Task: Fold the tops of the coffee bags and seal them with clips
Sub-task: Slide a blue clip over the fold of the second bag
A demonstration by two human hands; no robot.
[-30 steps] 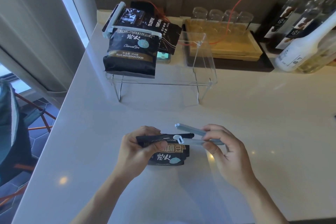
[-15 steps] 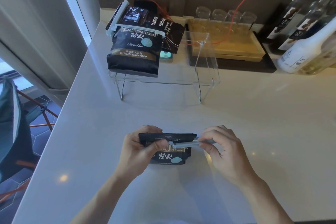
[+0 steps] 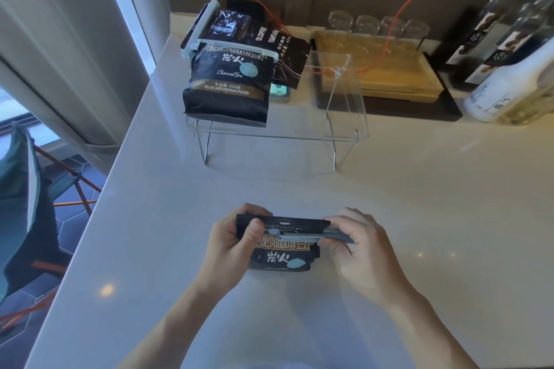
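Meanwhile, left hand [image 3: 230,244] pinches the folded coffee bag [image 3: 281,249]; right hand [image 3: 356,249] grips a grey clip [image 3: 311,236], its far end hidden under fingers.

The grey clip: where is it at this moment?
In the head view, low and centre, the grey clip lies across the folded top of the coffee bag, pinched by the right hand; the left hand holds the bag's left end.

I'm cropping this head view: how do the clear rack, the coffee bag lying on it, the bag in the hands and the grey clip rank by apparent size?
1. Clear rack
2. Coffee bag on the rack
3. Bag in the hands, partly covered by fingers
4. Grey clip
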